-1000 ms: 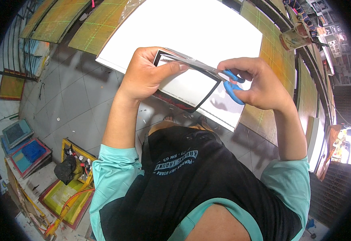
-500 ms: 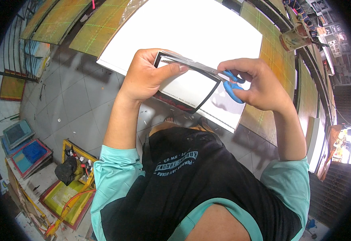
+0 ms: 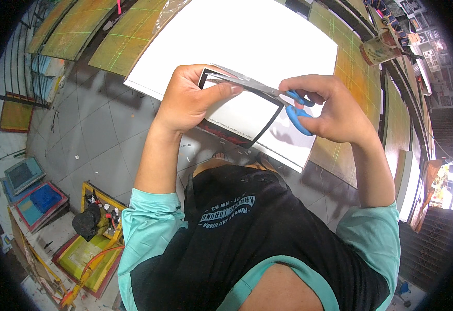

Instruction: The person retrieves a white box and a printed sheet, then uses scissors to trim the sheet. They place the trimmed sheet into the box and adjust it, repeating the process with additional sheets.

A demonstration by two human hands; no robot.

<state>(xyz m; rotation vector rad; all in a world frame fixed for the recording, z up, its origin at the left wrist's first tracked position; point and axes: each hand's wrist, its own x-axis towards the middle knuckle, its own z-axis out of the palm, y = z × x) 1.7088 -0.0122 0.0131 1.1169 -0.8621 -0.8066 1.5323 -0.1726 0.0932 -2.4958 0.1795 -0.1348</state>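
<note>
A white printed sheet with a black border (image 3: 237, 115) is pinched in my left hand (image 3: 193, 98), thumb on top and the fingers behind it. Its lower edge carries dark red and black print. My right hand (image 3: 335, 111) grips the scissors (image 3: 274, 92) by their blue handles, thumb in one loop and fingers in the other. The steel blades lie along the sheet's far edge, spread slightly, their tips reaching near my left thumb and fingers. Below the hands lies a large white board (image 3: 252, 36).
Yellow-green panels (image 3: 125, 44) with grid lines lie left and right of the board. A stained container (image 3: 379, 49) stands at the upper right. Framed screens (image 3: 34, 205) and a yellow crate (image 3: 102, 207) holding a black bag sit lower left on the tiled floor.
The scissors' blue handles have spread a little farther apart, and the blades have opened slightly. My left hand and the sheet stay nearly in place.
</note>
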